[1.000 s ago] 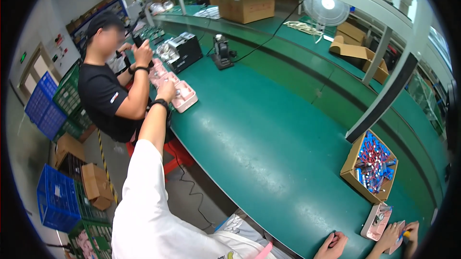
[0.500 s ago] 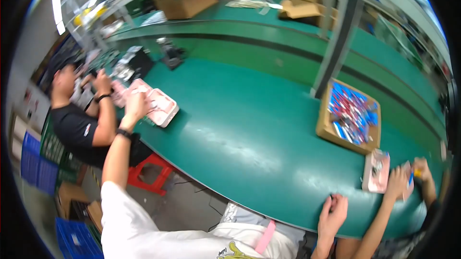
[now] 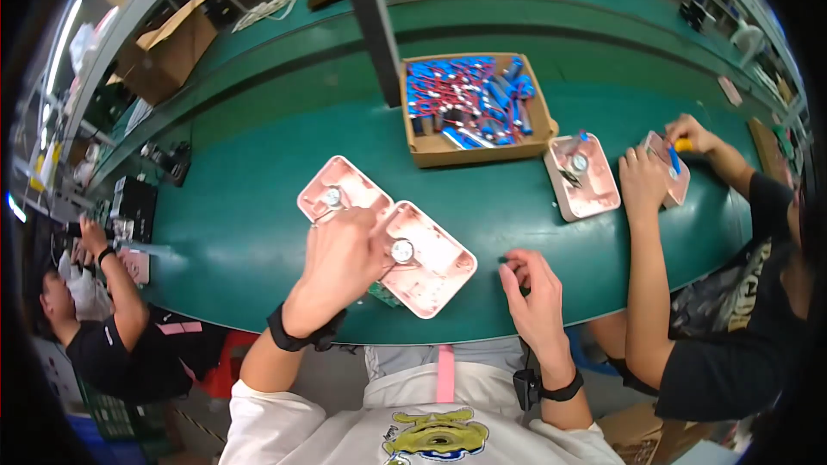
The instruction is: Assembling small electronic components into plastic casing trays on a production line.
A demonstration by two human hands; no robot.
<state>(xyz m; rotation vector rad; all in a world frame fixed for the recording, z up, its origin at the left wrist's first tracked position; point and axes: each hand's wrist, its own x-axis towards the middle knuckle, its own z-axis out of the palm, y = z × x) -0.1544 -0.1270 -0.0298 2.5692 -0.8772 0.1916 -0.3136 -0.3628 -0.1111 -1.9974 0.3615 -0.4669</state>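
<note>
My left hand (image 3: 340, 258) is closed on two pale pink plastic casings lying side by side, its fingers gripping where they meet. The left casing (image 3: 357, 185) and the right casing (image 3: 452, 267) each hold a round silver part with wires. A green circuit board (image 3: 384, 295) shows partly beneath my left hand, against the right casing. My right hand (image 3: 538, 297) is over the table near its front edge, to the right of the casings. Its fingers are loosely curved, thumb apart, with nothing visible in them.
A cardboard box (image 3: 478, 155) of blue cylindrical parts with red wires stands behind the casings, beside a dark post (image 3: 370, 25). At right, a co-worker's hands work on a pink casing (image 3: 680, 185), near another casing (image 3: 594, 202). Another person sits far left.
The view has swung right. My left hand has brought the two pink casings from beside the left co-worker to the table in front of me. My right hand's fingers look looser.
</note>
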